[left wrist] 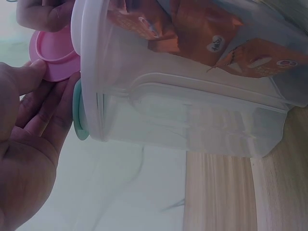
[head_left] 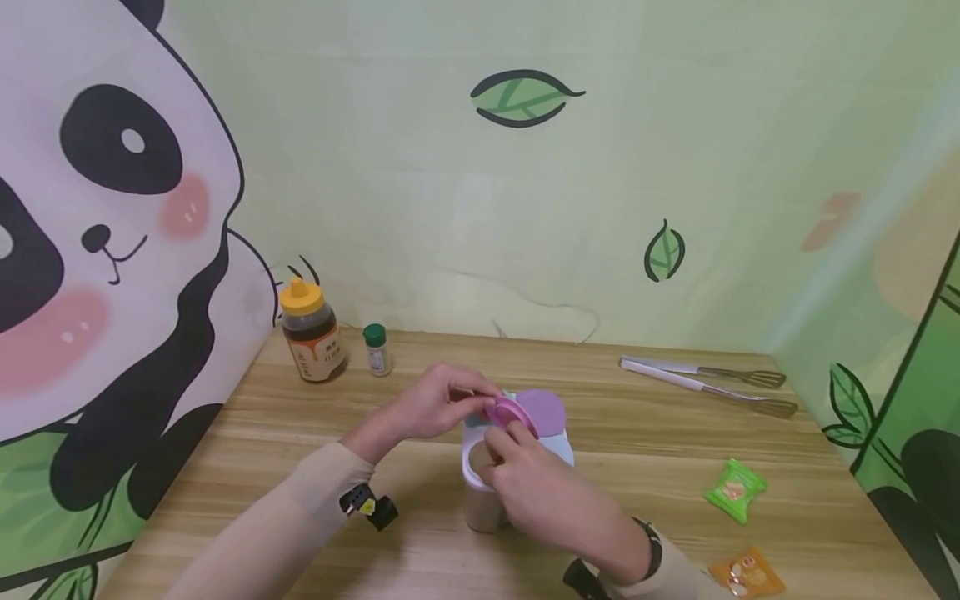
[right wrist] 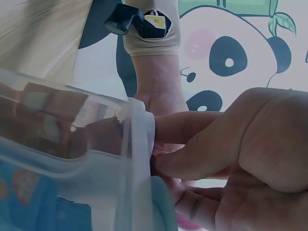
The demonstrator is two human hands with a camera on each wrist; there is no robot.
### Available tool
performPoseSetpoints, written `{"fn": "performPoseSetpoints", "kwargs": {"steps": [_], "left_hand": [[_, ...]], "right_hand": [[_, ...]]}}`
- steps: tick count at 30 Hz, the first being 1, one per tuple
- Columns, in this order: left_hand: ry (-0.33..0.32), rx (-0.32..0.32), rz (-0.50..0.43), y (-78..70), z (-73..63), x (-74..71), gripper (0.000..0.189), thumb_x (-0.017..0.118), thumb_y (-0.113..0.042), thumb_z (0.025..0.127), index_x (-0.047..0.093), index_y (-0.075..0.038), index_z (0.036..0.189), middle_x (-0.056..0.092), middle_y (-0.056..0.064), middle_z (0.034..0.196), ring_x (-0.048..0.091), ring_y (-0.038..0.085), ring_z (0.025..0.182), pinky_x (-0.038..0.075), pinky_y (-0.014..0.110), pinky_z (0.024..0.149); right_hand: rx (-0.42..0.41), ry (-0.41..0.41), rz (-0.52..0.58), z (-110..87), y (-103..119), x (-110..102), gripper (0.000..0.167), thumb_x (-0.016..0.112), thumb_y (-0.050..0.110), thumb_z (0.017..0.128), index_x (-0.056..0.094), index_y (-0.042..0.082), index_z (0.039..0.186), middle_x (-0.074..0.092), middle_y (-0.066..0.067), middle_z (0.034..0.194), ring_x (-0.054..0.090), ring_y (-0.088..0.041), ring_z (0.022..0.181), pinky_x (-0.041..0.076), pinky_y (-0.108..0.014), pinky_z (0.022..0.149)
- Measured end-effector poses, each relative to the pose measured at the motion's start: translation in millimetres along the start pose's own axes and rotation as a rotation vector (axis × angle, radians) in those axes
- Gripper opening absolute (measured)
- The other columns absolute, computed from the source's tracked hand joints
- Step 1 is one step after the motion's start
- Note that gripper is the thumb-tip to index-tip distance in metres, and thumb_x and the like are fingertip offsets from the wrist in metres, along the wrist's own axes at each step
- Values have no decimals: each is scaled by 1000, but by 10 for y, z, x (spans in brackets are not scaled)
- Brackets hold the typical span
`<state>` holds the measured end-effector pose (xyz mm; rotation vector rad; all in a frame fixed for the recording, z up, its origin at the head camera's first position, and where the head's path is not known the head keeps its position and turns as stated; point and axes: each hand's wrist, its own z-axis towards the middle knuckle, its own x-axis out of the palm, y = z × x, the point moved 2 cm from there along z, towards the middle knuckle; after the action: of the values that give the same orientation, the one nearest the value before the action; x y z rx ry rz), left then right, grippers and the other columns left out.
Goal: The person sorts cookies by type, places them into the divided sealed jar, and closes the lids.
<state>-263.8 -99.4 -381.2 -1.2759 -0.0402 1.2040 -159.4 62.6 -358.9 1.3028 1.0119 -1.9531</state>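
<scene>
A clear storage box (head_left: pixel 483 507) with a white top and coloured round lids stands upright in the middle. My left hand (head_left: pixel 442 402) pinches the pink lid (head_left: pixel 507 411) between thumb and fingers, tilted up off the top. In the left wrist view, orange snack packets (left wrist: pixel 202 33) lie in the compartment beneath. My right hand (head_left: pixel 536 483) is at that compartment's round opening, fingers curled toward the rim and one touching the pink lid. Cannot tell whether its fingertips hold anything. Blue packets (right wrist: pixel 29 192) fill another compartment in the right wrist view. A purple lid (head_left: pixel 542 412) lies flat.
A honey-like bottle with a yellow cap (head_left: pixel 313 337) and a small green-capped shaker (head_left: pixel 377 350) stand at the back left. Metal tongs (head_left: pixel 705 385) lie at the back right. A green packet (head_left: pixel 737 490) and an orange packet (head_left: pixel 747 573) lie at the right front.
</scene>
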Motion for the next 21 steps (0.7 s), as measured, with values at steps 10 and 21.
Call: {"fn": "performPoseSetpoints", "kwargs": {"steps": [10,21], "left_hand": [[-15,19,-3,-5,0,2,17,62,-4,94,73,-4,107,73,9,102,70,14,91,59,26,78],[-17,13,-6,-3,-1,7,16,63,-4,93,74,-3,106,74,10,100,70,16,89,60,26,76]], "right_hand": [[-37,-42,-46,42,-15,45,27,68,-1,69,76,15,88,61,4,83,53,-15,81,43,-28,81],[-55,-48,87,28,-24,84,20,67,3,68,68,11,86,62,4,80,58,-10,75,51,-24,80]]}}
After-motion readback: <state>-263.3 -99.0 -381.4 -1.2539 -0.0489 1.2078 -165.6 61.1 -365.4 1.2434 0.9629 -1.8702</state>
